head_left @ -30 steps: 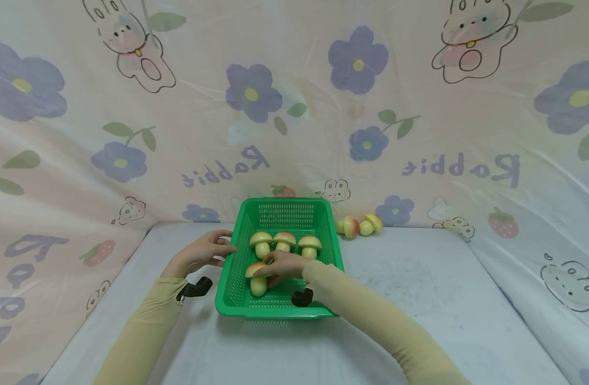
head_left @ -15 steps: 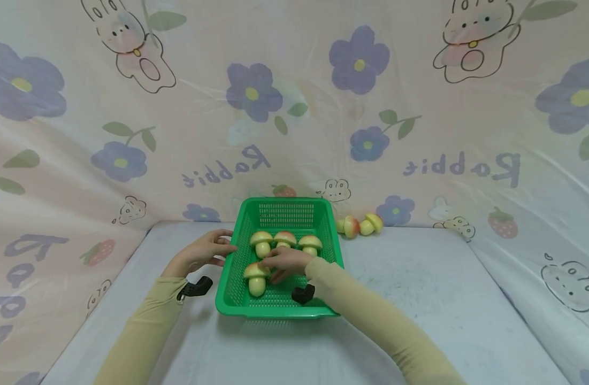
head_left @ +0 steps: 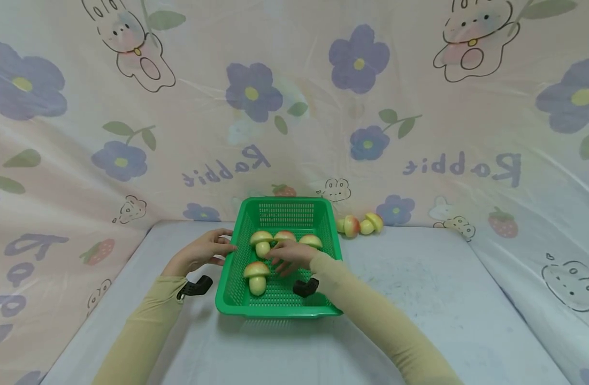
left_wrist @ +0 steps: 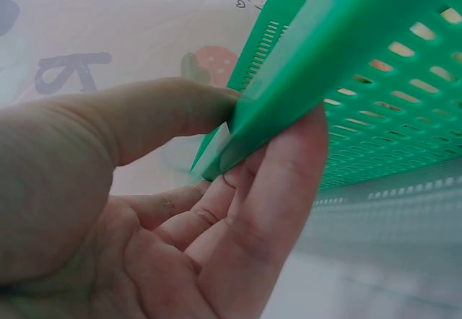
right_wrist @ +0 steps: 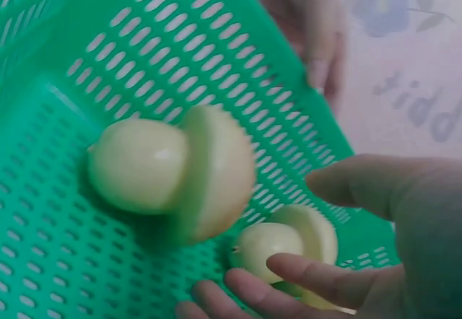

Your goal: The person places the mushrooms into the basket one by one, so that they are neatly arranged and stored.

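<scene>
A green plastic basket [head_left: 280, 311] with slotted walls stands on the table. My left hand [head_left: 203, 251] pinches its left rim; the left wrist view shows the thumb [left_wrist: 180, 106] on one side of the rim and a finger [left_wrist: 289, 167] under it. Inside lie several toy mushrooms with pale stems and reddish-yellow caps. The front mushroom [head_left: 257, 278] lies alone near the left wall, stem toward me. Behind it are a left mushroom [head_left: 262, 243], a middle one [head_left: 284, 235] and a right one [head_left: 311, 241], partly covered by my right hand [head_left: 293, 255], which hovers inside the basket with loose fingers, holding nothing.
Two more mushrooms lie outside the basket at the back right, one [head_left: 350, 226] close to its wall and another [head_left: 372, 223] beside it. A patterned cloth [head_left: 294, 133] hangs behind the white table [head_left: 419, 299].
My right hand has let go of the front mushroom and moved back and right, away from it. That mushroom shifted slightly left. My left hand has stayed on the rim.
</scene>
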`<control>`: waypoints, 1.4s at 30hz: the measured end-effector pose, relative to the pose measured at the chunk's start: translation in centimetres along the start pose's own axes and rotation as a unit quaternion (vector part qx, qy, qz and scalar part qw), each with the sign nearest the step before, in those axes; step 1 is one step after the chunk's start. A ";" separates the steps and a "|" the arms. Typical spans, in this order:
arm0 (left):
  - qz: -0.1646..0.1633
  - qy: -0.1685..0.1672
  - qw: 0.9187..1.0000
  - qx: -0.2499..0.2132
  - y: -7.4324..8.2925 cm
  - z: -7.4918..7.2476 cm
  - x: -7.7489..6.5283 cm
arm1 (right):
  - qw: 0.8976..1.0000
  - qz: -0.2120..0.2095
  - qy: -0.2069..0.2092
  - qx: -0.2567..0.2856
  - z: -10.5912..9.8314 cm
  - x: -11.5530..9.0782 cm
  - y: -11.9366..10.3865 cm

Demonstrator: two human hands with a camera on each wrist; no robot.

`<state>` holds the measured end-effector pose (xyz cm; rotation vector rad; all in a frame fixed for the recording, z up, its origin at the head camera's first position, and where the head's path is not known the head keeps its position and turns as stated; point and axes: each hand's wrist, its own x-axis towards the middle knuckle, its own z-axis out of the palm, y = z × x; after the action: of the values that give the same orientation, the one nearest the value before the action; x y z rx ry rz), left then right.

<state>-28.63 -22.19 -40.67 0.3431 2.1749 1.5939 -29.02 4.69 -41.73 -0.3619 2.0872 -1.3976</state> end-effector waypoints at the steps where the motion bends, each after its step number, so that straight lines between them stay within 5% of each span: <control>1: 0.001 -0.001 1.000 0.001 0.0 0.0 0.0 | 1.000 0.001 0.003 0.004 -0.2 0.0 -0.1; 21: -0.007 0.001 1.000 0.007 -0.3 0.0 0.3 | 0.996 -0.033 -0.020 0.080 -5.5 -3.4 -1.5; 33: -0.011 0.001 1.000 0.009 -0.3 -0.1 0.1 | 0.991 -0.067 0.008 0.114 -9.8 -7.0 -0.9; 42: -0.009 -0.001 1.000 0.008 0.0 0.0 0.2 | 0.989 -0.076 0.080 0.099 -13.3 -9.0 0.6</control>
<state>-28.75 -22.08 -40.74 0.3291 2.1844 1.5659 -30.03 19.55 -35.77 -0.3429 2.0591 -1.7602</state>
